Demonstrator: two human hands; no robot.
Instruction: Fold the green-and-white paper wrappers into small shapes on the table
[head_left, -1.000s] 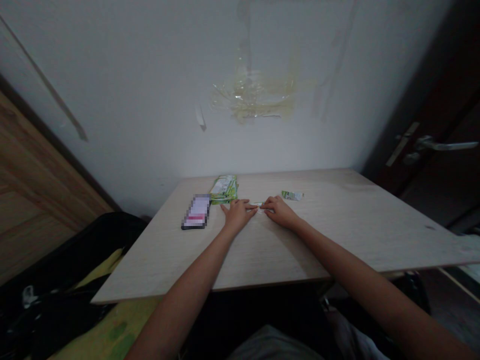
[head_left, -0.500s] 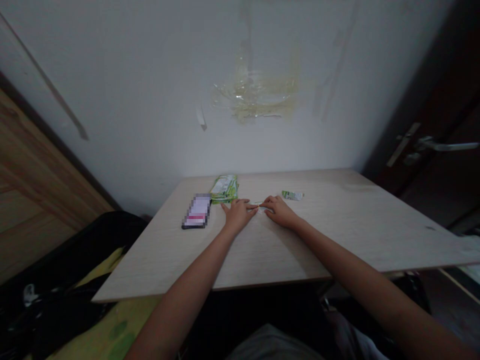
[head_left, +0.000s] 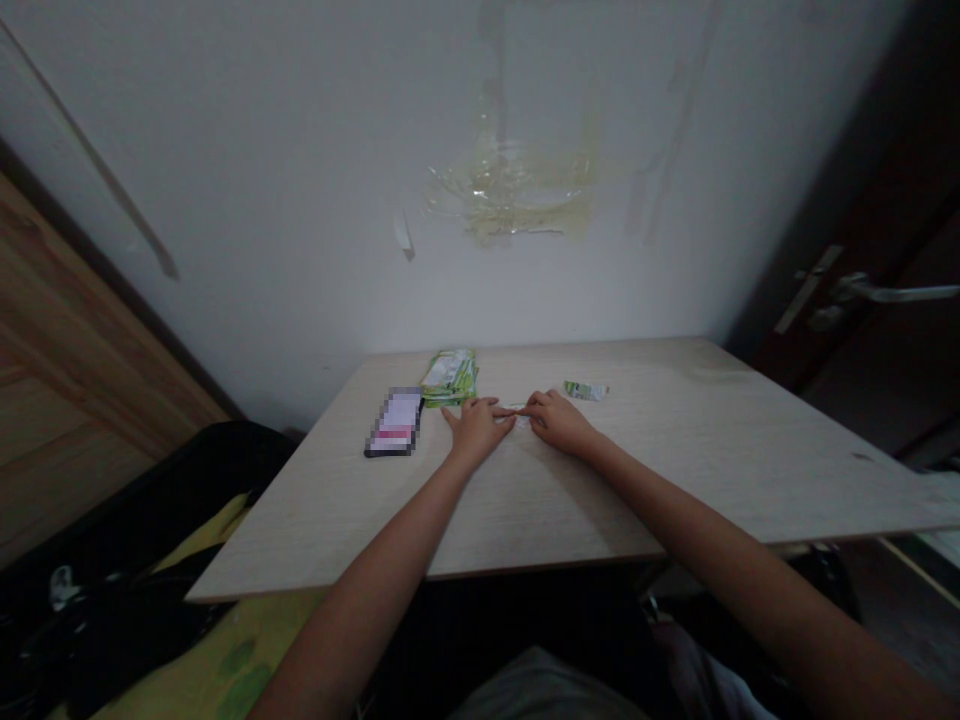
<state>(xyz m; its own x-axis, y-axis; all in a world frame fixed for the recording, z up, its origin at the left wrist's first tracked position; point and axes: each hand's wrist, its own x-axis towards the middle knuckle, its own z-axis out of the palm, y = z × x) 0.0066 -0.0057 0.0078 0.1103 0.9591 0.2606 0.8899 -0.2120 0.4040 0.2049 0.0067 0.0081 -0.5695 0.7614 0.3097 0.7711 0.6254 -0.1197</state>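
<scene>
A small pale wrapper [head_left: 519,417] with some green lies on the table between my hands, mostly covered by fingers. My left hand [head_left: 476,428] has its index finger and thumb on the wrapper's left side, while its outer finger sticks out to the left. From the other side, my right hand [head_left: 559,425] holds the wrapper with bent fingers, its index fingertip meeting the left one. Just behind my left hand is a stack of green and white packets [head_left: 450,377]. A narrow green and white folded packet [head_left: 586,391] lies beyond my right hand.
A phone [head_left: 394,422] with a blurred screen lies left of my left hand on the pale wooden table [head_left: 315,520]. The wall [head_left: 300,200] with peeling tape rises behind the table. A dark door with a metal handle [head_left: 892,292] stands at right.
My right index finger has shifted slightly and presses closer to the left fingertip over the wrapper. The left hand has hardly moved, and the other things stay in place.
</scene>
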